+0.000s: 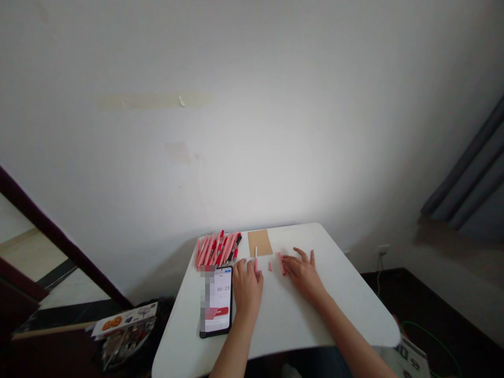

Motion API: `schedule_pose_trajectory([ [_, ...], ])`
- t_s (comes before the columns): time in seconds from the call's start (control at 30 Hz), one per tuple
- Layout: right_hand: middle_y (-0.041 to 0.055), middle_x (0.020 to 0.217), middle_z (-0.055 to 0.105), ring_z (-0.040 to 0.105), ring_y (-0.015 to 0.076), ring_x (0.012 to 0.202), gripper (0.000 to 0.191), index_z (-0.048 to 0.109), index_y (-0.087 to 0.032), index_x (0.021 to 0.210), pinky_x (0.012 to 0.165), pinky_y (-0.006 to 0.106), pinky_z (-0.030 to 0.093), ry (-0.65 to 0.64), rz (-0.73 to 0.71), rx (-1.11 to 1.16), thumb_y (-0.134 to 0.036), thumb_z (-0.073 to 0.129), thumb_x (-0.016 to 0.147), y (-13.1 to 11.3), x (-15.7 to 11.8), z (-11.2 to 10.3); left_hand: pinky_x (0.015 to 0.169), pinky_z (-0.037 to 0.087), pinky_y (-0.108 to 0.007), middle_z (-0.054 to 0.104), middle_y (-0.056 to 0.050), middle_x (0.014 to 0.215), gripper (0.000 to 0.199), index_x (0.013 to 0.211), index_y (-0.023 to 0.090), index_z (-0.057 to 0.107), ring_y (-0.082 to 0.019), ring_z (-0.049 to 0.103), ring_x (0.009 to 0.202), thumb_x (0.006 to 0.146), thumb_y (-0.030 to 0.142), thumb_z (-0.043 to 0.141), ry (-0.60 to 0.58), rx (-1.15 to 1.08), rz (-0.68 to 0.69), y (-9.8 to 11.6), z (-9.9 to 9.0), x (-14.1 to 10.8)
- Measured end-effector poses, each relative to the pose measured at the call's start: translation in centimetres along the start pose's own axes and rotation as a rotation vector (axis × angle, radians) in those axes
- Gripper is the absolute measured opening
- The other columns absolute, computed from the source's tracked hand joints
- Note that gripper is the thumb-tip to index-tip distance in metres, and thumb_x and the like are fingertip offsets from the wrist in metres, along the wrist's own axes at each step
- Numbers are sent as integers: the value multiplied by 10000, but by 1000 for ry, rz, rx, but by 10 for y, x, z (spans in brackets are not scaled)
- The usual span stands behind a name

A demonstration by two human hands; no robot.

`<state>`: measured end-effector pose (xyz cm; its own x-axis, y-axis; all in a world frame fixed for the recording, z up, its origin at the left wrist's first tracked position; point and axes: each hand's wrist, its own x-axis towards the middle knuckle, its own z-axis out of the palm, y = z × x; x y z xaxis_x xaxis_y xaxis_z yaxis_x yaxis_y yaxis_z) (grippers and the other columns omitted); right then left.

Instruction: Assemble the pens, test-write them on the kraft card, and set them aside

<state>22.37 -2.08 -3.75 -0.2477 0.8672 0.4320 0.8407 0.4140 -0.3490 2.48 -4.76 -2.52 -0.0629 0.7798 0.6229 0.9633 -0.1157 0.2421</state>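
Observation:
My left hand (247, 286) rests low over the table with fingers curled. Between its thumb and index finger is a pink pen part (255, 264), from which a thin white rod (256, 251) sticks out away from me. To the right, my right hand (305, 275) has its thumb and index finger at a pink pen barrel (281, 263), while its other fingers are spread. A short pink pen piece (270, 266) lies on the table between both hands, touched by neither.
Several pink, red and black pens (216, 249) are piled at the table's back left. A phone (219, 302) showing a timer lies left of my left hand. A tan square sheet (260, 242) sits near the back edge of the white table (291, 331), by the wall (275, 131).

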Motion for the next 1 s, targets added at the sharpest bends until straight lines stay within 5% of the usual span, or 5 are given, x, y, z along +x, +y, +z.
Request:
schedule_pose_trajectory([
  [0.23,43,1241,642,377,277,1334,347,606,-303,1201,1079,712,72,-27,15,21,-244,441,902,1,0,0,949,434,-448,556,-123,1099,192,971,148,619,-262,479,1062,814,225,540,-25,25,-23,-1,1,0],
  [0.53,66,1301,600,458,261,1255,351,644,-252,1153,1095,640,151,-18,221,37,-225,406,897,9,1,5,925,443,-437,570,-119,1067,162,900,136,626,-252,496,1029,825,222,511,-14,62,-27,-3,3,0],
  [1.0,69,1267,622,475,277,1228,316,673,-251,1082,1066,653,171,13,213,81,-291,410,911,10,2,6,894,491,-435,591,-110,1037,171,906,145,624,-247,543,1004,832,168,471,74,-55,-21,-9,12,-1],
])
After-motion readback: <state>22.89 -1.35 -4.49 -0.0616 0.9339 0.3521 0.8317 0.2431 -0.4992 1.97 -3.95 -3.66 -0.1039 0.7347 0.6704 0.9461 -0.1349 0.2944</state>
